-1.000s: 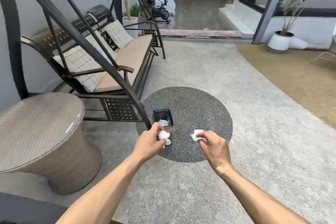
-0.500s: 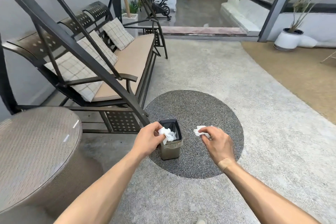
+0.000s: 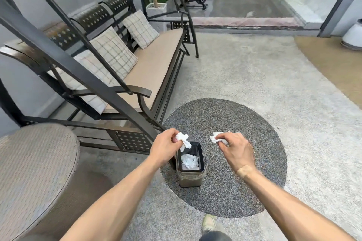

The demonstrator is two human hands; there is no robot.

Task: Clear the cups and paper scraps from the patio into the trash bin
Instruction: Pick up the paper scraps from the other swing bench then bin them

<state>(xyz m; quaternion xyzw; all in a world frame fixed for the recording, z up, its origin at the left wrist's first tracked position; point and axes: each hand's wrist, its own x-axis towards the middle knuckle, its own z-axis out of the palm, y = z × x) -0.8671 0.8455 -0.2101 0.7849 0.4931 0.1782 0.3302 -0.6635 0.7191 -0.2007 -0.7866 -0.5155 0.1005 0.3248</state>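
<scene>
A small rectangular trash bin (image 3: 191, 179) with a dark liner stands on the dark round patch of the patio floor. White crumpled paper (image 3: 189, 161) lies inside it. My left hand (image 3: 166, 147) is over the bin's far left rim, pinching a white paper scrap (image 3: 183, 140) that hangs above the opening. My right hand (image 3: 236, 149) is to the right of the bin, above the floor, closed on a second white paper scrap (image 3: 215, 136). No cups are in view.
A black metal swing bench (image 3: 141, 76) with plaid cushions stands left of the bin, its frame leg close to my left hand. A round wicker table (image 3: 33, 164) fills the lower left. My shoe (image 3: 209, 223) is at the bottom. A white planter (image 3: 352, 35) sits far right.
I have stepped closer, so the bin is now nearer and lower in view. My left hand with its scrap has moved over the bin's opening. My right hand still holds its scrap.
</scene>
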